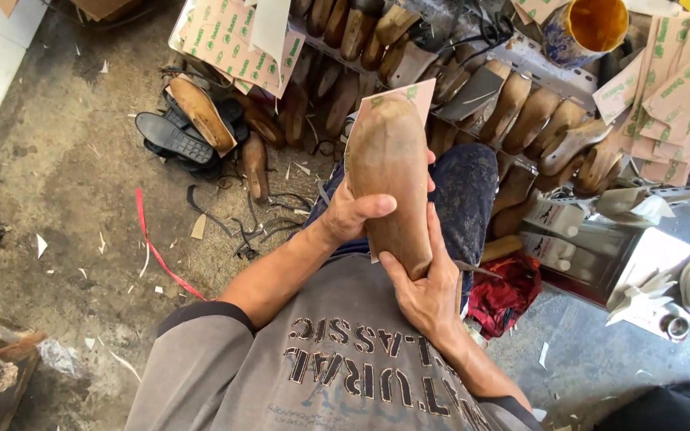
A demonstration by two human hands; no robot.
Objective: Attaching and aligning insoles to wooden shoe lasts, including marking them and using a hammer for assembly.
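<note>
Both hands, left hand (353, 214) and right hand (427, 289), gripping wooden shoe last (389, 172) over insole board (409, 90); board likely slipping off-centre if grip loosens

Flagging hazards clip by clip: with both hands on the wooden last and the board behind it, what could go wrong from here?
1. The last is held in the air by the left hand and right hand alone; a slip could drop it onto the knee.
2. The board seems only pressed against the last, so it may shift out of line.
3. Scraps and straps on the floor could catch a foot.
</note>
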